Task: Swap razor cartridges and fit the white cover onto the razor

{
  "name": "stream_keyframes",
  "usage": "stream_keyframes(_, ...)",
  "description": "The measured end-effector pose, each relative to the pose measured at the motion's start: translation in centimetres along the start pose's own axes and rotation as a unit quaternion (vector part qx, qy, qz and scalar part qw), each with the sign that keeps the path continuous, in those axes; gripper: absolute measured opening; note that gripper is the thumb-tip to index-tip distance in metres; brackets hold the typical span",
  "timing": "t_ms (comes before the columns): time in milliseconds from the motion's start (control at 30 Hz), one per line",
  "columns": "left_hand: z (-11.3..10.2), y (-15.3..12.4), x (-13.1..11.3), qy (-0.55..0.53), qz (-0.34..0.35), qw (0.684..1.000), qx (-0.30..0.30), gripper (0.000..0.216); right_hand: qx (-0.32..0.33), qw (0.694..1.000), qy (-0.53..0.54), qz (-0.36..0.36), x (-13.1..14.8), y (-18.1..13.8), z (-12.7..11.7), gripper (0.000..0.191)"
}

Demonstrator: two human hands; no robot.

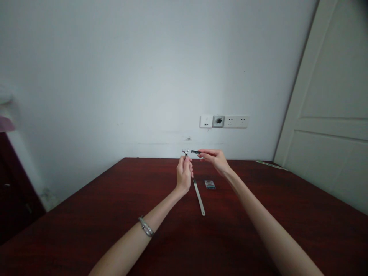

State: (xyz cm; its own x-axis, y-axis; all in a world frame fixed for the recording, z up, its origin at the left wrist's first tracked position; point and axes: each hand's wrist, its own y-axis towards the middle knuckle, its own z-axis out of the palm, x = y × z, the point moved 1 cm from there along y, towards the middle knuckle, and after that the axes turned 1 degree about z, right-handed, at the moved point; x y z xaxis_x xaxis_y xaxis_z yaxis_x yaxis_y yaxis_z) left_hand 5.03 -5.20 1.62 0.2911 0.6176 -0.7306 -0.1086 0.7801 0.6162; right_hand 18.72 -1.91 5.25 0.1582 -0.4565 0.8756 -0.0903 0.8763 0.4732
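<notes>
My left hand point(184, 174) is closed around the handle of a small metal safety razor point(186, 152), held upright with its two head flaps spread apart. Just to its right, my right hand point(216, 159) pinches a thin dark razor blade point(196, 152) by one end, level with the razor's head. A small gap separates blade and razor. Below the hands on the table lies a long pale stick-like handle point(199, 199); its dark far end sits near my left hand. To its right is a small clear plastic case point(209, 184).
The dark red wooden table point(120, 214) reaches back to a white wall point(129, 76). Wall sockets point(236, 121) are behind my right hand. A pale door point(330, 96) stands on the right, and a flat strip point(271, 165) lies by the table's back right edge.
</notes>
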Motion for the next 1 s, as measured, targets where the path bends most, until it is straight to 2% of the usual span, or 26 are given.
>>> stream_keyframes(233,-0.7,0.9,0.2,0.086,0.001,0.994,-0.062,0.031,0.028,0.993,-0.11,-0.014,0.3,0.0,-0.4,0.024)
stream_keyframes(433,-1.4,1.7,0.8,0.138,-0.02,0.99,-0.022,0.035,0.071,0.975,-0.2,-0.065,0.7,-0.2,-0.4,0.023)
stream_keyframes(633,-1.5,1.9,1.4,0.126,-0.06,0.99,0.009,0.039,0.1,0.949,-0.267,-0.135,1.3,-0.3,-0.3,0.025)
stream_keyframes(867,-1.2,1.8,1.7,0.088,-0.11,0.99,0.03,0.036,0.111,0.935,-0.303,-0.146,1.5,-0.5,0.0,0.025)
stream_keyframes(1000,-0.9,1.8,1.3,0.054,-0.137,0.989,0.017,0.035,0.115,0.933,-0.305,-0.151,1.5,-0.5,0.1,0.026)
